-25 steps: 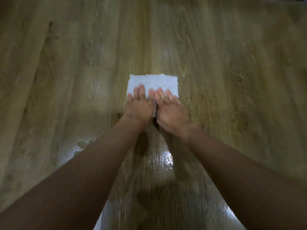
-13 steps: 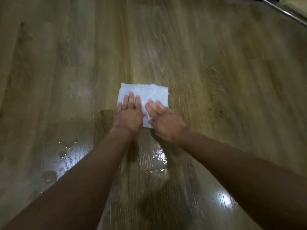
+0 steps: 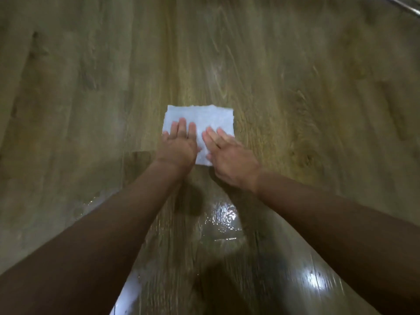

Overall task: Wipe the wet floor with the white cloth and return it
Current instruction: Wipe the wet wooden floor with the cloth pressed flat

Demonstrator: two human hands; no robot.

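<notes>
1. The left hand [image 3: 178, 144] lies palm down on the near left part of the white cloth [image 3: 204, 118]. Its fingers are straight, close together and point away from the person.
2. The right hand [image 3: 229, 160] lies palm down on the near right part of the cloth. Its fingers are straight and slightly spread, angled toward the far left, and its heel reaches past the cloth's near edge over the floor [image 3: 295, 87].
3. Neither hand curls round the cloth; both are flat and press on it. They sit just beside each other, with a narrow strip of cloth showing between them.
4. The cloth is a pale rectangle lying flat on the floor in the middle of the view. Its far half is uncovered and its far edge is slightly ragged.
5. The floor is made of brown wood-grain planks, which look matt beyond the cloth.
6. A wet patch [image 3: 223, 220] shines between the two bare forearms, nearer the person than the cloth. Another bright reflection [image 3: 313, 278] lies at the lower right, and a faint sheen [image 3: 91, 203] shows left of the left forearm.
7. A thin metal bar [image 3: 406, 4] crosses the top right corner, too blurred to tell more.
</notes>
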